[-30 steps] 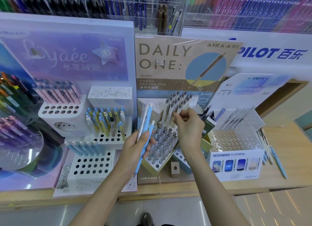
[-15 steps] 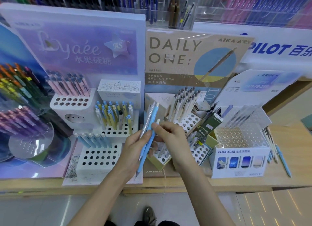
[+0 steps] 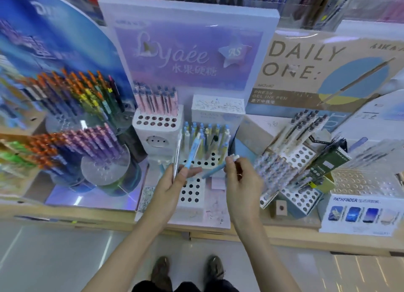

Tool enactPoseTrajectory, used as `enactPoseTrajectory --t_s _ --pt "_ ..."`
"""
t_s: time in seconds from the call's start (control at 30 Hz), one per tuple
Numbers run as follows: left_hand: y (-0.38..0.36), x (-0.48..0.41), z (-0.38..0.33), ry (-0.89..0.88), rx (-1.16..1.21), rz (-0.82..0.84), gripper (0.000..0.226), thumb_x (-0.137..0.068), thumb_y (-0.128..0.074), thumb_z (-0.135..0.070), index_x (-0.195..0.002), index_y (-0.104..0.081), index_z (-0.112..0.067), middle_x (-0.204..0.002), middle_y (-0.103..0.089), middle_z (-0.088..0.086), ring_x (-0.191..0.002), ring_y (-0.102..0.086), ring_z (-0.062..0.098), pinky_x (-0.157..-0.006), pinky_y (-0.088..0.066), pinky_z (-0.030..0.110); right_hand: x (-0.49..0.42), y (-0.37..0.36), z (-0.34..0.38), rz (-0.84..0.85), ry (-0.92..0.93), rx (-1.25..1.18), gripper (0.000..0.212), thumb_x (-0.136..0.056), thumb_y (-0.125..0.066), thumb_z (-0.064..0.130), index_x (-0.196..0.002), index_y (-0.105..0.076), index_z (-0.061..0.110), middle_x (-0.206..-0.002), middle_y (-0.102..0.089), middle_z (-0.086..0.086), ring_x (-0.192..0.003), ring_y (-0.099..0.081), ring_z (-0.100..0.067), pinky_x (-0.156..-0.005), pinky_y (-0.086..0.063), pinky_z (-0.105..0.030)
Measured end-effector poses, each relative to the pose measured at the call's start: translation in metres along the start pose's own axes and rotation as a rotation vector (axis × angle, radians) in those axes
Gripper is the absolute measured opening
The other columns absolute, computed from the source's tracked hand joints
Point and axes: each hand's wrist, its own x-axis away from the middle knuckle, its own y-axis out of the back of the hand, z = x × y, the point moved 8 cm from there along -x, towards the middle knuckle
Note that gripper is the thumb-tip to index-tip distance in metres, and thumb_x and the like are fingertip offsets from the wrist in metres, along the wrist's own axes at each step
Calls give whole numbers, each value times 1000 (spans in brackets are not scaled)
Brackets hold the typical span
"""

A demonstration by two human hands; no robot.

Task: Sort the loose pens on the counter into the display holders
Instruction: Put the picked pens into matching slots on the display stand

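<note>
My left hand (image 3: 175, 182) grips a light blue pen (image 3: 193, 153) and a clear pen (image 3: 176, 158), both pointing up. My right hand (image 3: 242, 182) pinches the white cap end of another light blue pen (image 3: 215, 170), which slants down to the left toward my left hand. Both hands hover over the white stepped holder (image 3: 192, 189) of the Lyaée display, whose lowest tier shows open holes. The tier behind it (image 3: 207, 158) carries several blue and yellow pens, and the top tier (image 3: 156, 122) has pink pens.
A round tiered stand (image 3: 76, 128) of orange, purple and green pens fills the left. The Daily One cardboard holder (image 3: 293, 158) with beige pens leans at the right, beside a green box (image 3: 328, 162) and the clear Pathfinder rack (image 3: 358, 182). The wooden counter edge (image 3: 240, 237) runs along the front.
The view has swung left, from the Daily One holder to the Lyaée display. My right hand left the beige pens and took one blue pen out of my left hand's bundle.
</note>
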Motion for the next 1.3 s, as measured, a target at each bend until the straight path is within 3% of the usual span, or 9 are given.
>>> enactPoseTrajectory --t_s 0.1,0.33,0.47,0.6,0.77,0.83,0.93,1.1,1.3 --pt "25 1 9 26 -31 -57 14 -97 -45 -29 -93 -58 -27 -78 -64 -31 -73 -54 -13 -70 -41 5 7 -18 -11 -10 -39 32 32 -98 -49 25 -75 -53 3 -65 -57 -12 -61 -55 -30 -59 -42 -43" --pt "52 -1 15 56 -30 -4 28 -82 -45 -51 -91 -60 -29 -52 -39 -21 -44 -37 -2 -44 -34 8 13 -41 -36 -50 -103 151 33 -99 -48 23 -78 -52 -2 -67 -58 -17 -65 -57 -37 -60 -43 -45" --pt "63 -4 20 45 -27 23 35 -82 -46 -50 -96 -62 -22 -80 -46 -6 -61 -41 -6 -59 -37 4 14 -55 -39 -22 -134 207 34 -98 -51 21 -76 -54 -5 -65 -59 -18 -64 -58 -34 -59 -41 -40" --pt "69 -6 23 36 0 78 32 -83 -46 -48 -96 -62 -24 -85 -47 -1 -65 -45 -9 -64 -37 1 10 -76 -40 92 -150 298 33 -97 -54 18 -68 -49 1 -61 -56 -21 -56 -49 -33 -53 -33 -36" --pt "70 -9 29 32 29 137 31 -82 -48 -49 -96 -62 -26 -90 -49 1 -67 -45 -8 -61 -38 4 5 -80 -42 105 -178 311 30 -95 -58 16 -69 -50 3 -62 -57 -19 -54 -47 -24 -55 -39 -36" --pt "69 -10 28 19 28 157 28 -82 -49 -47 -95 -63 -27 -84 -49 0 -65 -45 -6 -59 -38 4 9 -79 -42 117 -232 291 12 -94 -59 16 -88 -58 6 -65 -60 -14 -57 -50 -19 -60 -43 -35" --pt "69 -12 27 25 47 170 25 -81 -50 -47 -92 -64 -30 -78 -50 -10 -64 -46 -7 -58 -38 4 28 -70 -32 14 -284 201 30 -93 -61 22 -121 -54 13 -67 -58 3 -64 -53 -4 -58 -41 -12" --pt "61 -11 21 -24 11 251 20 -85 -48 -42 -94 -61 -31 -68 -57 -28 -63 -49 -10 -60 -38 4 52 -100 -2 178 -386 -274 18 -95 -54 33 -93 -67 20 -65 -57 21 -57 -46 -1 -53 -40 -16" --pt "53 -5 39 79 -25 309 19 -88 -49 -43 -95 -62 -33 -71 -56 -18 -65 -48 -5 -60 -40 8 45 -101 2 110 -385 -434 27 -94 -59 23 -84 -61 -2 -56 -44 4 -50 -42 -9 -47 -38 -23"
